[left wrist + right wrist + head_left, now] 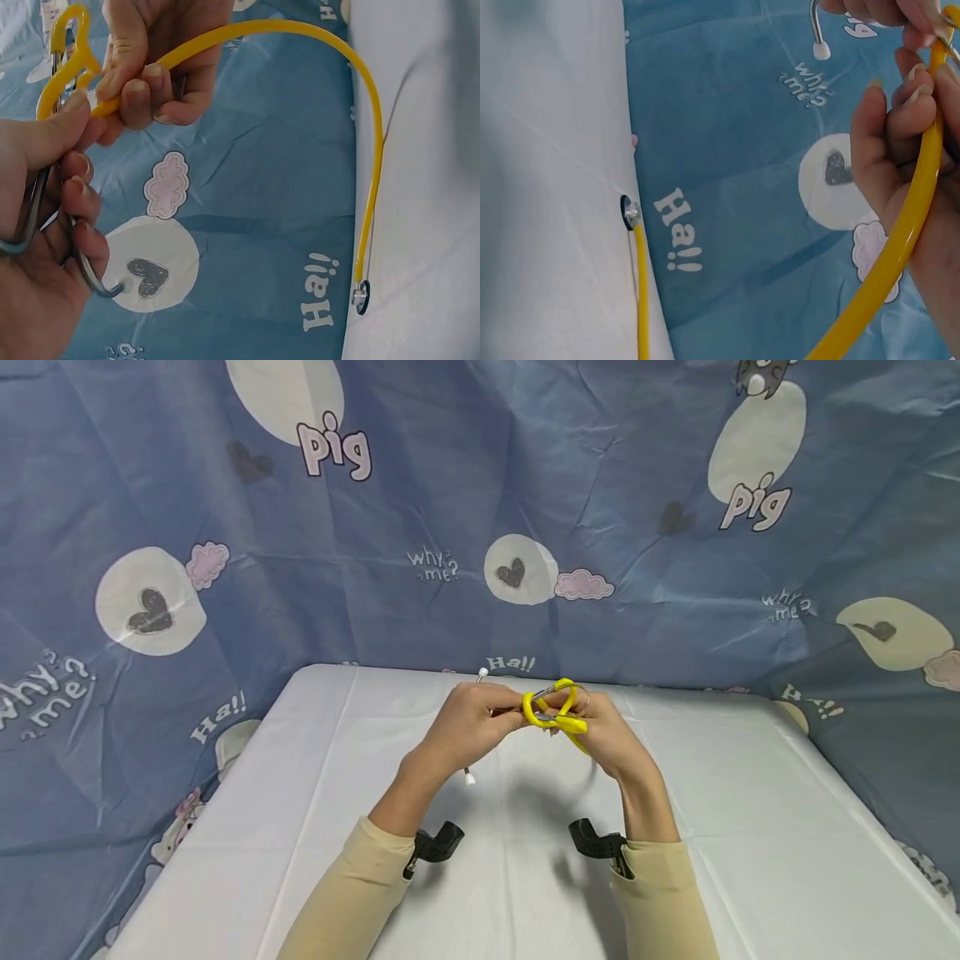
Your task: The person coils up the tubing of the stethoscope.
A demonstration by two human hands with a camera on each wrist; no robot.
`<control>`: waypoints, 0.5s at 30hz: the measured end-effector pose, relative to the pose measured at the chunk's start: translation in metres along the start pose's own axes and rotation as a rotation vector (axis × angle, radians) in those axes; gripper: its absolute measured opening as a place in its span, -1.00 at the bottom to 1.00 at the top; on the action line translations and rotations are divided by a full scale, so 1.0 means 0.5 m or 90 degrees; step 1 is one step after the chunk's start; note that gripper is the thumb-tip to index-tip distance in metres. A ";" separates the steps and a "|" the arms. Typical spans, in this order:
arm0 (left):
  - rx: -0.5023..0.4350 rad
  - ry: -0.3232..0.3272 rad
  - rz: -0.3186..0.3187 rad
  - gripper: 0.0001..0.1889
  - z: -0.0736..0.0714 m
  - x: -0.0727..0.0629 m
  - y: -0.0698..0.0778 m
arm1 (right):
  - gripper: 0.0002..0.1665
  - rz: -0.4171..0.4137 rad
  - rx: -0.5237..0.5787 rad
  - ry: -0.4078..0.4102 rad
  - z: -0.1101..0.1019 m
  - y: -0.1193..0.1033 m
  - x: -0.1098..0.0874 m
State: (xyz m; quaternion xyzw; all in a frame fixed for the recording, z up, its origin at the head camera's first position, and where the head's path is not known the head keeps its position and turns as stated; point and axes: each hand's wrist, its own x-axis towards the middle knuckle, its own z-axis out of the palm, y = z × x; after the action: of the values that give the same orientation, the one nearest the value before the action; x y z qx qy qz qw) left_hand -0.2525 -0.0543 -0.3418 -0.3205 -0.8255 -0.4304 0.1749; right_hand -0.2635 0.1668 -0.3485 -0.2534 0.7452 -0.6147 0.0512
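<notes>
One stethoscope (572,724) (yellow-tubed) — between left hand (472,724) and right hand (611,735).

Side lanes over the worktop (337,777) are passable outside both arms (663,910). Middle's blocked: yellow stethoscope tubing (379,135) loops below the right fingers (136,96), ear tubes (817,26) jut from the left fingers (81,199). Patterned cloth (450,485) closes the far side.
</notes>
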 end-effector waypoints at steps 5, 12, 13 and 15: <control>0.029 0.060 0.003 -0.93 -0.004 0.003 -0.006 | -0.72 0.006 -0.035 -0.004 0.005 0.003 0.003; 0.070 0.080 -0.027 -0.92 -0.001 0.002 -0.012 | -0.71 0.024 -0.075 -0.035 0.015 -0.014 0.001; 0.077 0.082 -0.028 -0.92 0.000 0.002 -0.012 | -0.70 0.024 -0.075 -0.042 0.017 -0.015 0.000; 0.093 0.087 -0.028 -0.92 0.001 0.002 -0.014 | -0.69 0.022 -0.076 -0.054 0.018 -0.018 0.001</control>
State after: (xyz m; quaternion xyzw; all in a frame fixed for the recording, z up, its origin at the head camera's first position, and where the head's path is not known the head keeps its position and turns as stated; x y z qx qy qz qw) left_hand -0.2580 -0.0564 -0.3459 -0.2586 -0.8478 -0.3933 0.2441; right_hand -0.2576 0.1576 -0.3423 -0.2691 0.7819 -0.5569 0.0782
